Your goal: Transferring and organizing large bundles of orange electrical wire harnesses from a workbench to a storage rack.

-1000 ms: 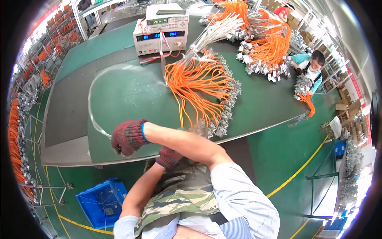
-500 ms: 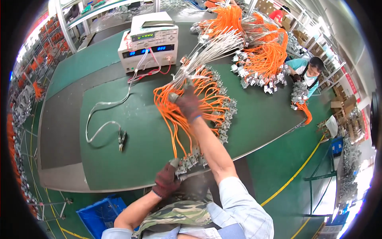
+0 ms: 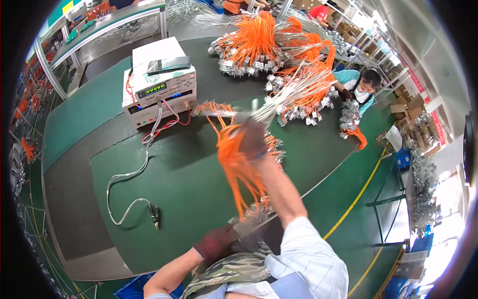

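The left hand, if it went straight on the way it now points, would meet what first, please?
Most likely the blurred grey connectors at the near ends of the orange cables, just ahead of the left hand; depth is unclear, so it may be touching them.

The meter has a smooth casing, which looks like painted metal, with a slightly glossy slab on its top. Below the meter, the mat is matt and fairly smooth, and the lead is of smooth plastic; its clip seems metallic. To the right of the meter, the cables look like smooth plastic. The right glove, right of the meter, and the left glove, well below it, look like matt, rough knit.
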The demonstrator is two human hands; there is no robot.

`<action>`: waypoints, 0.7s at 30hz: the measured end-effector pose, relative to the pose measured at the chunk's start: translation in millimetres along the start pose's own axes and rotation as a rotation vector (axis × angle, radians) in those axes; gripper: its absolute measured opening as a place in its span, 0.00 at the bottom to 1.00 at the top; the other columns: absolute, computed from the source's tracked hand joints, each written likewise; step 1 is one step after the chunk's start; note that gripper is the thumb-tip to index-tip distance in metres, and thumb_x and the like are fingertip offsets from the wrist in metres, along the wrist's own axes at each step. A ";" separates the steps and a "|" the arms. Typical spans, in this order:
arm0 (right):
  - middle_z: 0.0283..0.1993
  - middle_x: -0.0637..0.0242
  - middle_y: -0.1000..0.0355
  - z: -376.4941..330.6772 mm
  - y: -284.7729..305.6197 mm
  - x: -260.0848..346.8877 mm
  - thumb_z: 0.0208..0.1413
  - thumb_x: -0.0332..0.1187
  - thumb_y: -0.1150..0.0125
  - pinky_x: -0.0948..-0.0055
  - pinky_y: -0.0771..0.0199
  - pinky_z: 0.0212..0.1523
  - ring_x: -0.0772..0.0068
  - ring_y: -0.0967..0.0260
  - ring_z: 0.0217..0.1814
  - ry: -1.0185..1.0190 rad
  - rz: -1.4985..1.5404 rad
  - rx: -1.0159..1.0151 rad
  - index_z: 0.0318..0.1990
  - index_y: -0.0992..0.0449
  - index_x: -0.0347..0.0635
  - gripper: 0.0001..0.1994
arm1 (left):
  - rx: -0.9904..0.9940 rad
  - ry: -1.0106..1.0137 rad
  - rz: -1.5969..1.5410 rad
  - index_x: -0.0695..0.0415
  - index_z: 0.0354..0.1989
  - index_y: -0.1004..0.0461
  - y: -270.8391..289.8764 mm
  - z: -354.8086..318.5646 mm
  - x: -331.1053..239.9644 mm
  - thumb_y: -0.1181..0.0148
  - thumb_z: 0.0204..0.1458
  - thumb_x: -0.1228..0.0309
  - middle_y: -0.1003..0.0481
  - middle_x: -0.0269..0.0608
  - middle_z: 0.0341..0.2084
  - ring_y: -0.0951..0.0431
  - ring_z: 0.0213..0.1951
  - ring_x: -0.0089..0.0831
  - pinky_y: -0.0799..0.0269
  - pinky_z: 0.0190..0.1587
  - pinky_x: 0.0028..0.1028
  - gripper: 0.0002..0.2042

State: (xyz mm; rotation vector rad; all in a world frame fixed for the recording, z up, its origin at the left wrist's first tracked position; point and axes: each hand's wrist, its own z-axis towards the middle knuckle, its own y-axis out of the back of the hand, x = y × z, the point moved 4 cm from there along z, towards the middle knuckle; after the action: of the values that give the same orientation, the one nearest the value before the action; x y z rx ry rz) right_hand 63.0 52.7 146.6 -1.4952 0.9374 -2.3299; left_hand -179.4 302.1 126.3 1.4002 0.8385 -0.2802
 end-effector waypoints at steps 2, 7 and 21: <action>0.31 0.61 0.21 4.6 -27.8 93.8 0.62 0.42 0.42 0.57 0.20 0.41 0.57 0.22 0.34 -0.477 0.280 0.046 0.43 0.22 0.42 0.13 | -0.146 0.018 -0.077 0.60 0.63 0.34 44.0 9.3 -17.5 0.27 0.46 0.57 0.30 0.64 0.60 0.22 0.52 0.60 0.22 0.51 0.49 0.37; 0.26 0.62 0.26 1.0 -39.9 196.3 0.62 0.42 0.40 0.55 0.21 0.38 0.63 0.25 0.30 -0.517 0.117 0.148 0.55 0.24 0.37 0.20 | -0.695 -0.167 0.306 0.58 0.69 0.41 140.6 54.2 -33.4 0.26 0.44 0.48 0.37 0.65 0.65 0.31 0.61 0.65 0.34 0.62 0.60 0.46; 0.69 0.57 0.33 16.8 -14.4 221.7 0.69 0.29 0.48 0.66 0.28 0.63 0.66 0.29 0.63 -0.603 0.291 0.471 0.72 0.39 0.35 0.25 | -0.594 0.351 -0.742 0.56 0.63 0.31 80.8 225.6 -34.3 0.41 0.63 0.57 0.25 0.42 0.58 0.25 0.59 0.40 0.31 0.65 0.44 0.24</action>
State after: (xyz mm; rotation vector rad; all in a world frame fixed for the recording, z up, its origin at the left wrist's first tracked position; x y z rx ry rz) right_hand -21.9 -53.0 323.4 -1.5750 0.3779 -1.5909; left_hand -73.1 96.5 197.3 0.5436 1.5751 -0.3132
